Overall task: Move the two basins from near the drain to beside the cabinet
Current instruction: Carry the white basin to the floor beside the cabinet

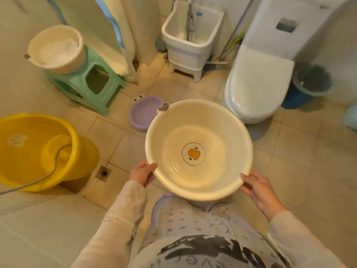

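Basin number one, a cream plastic bowl (199, 149) with a duck print on its bottom, sits lifted off the floor at the centre of the frame, tilted so its inside faces the camera. The left hand (143, 173) pinches the rim at the lower left, fingers curled over the edge; the right hand (258, 188) cups the rim at the lower right, palm against the outer wall. Both hands grasp the bowl, one on each side of it, so the load looks evenly shared.

A second, smaller lilac basin (144, 114) with a frog-eyed rim lies on the tiled floor (289, 151) just above and left of the held one, partly hidden behind it. The drain (104, 172) is a dark metal grate in the floor at lower left, close beside the left hand. No cabinet is clearly visible, so which way the carry must go cannot be told.

The held bowl is round, smooth and glossy with a rolled lip and a small hanging tab (163, 107) at its far edge; it probably weighs little and may flex under a one-sided hold.
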A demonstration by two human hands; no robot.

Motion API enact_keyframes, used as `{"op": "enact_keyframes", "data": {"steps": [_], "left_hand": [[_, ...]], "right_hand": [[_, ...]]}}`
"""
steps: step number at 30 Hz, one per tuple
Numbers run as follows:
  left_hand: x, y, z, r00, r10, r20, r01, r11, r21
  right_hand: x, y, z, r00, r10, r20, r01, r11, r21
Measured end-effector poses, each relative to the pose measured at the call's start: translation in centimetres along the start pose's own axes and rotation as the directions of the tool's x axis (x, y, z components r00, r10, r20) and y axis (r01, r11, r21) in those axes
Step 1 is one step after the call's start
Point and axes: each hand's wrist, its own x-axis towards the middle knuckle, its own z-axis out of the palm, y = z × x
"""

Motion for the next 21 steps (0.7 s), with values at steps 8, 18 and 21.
{"op": "enact_keyframes", "data": {"steps": [8,18,21], "left_hand": [[-1.3,-0.4,11.7,0.959,-0.014,0.283,-0.088,0.935,0.344],[-7.1,-5.4,31.2,0.890,-0.096,0.446,-0.213,0.777,0.592],[-9.1,-8.0,36.9,0.874,-0.126,0.469,-0.218,0.760,0.612]], "right_hand": [[-5.5,5.1,-10.8,0.971,0.009,-0.237,0.059,0.959,0.278],[-9.5,8.6,-24.6,0.908,0.052,-0.416,0.209,0.804,0.557],[-9.8,8.8,-29.6,0.885,0.061,-0.462,0.249,0.776,0.579]]}}
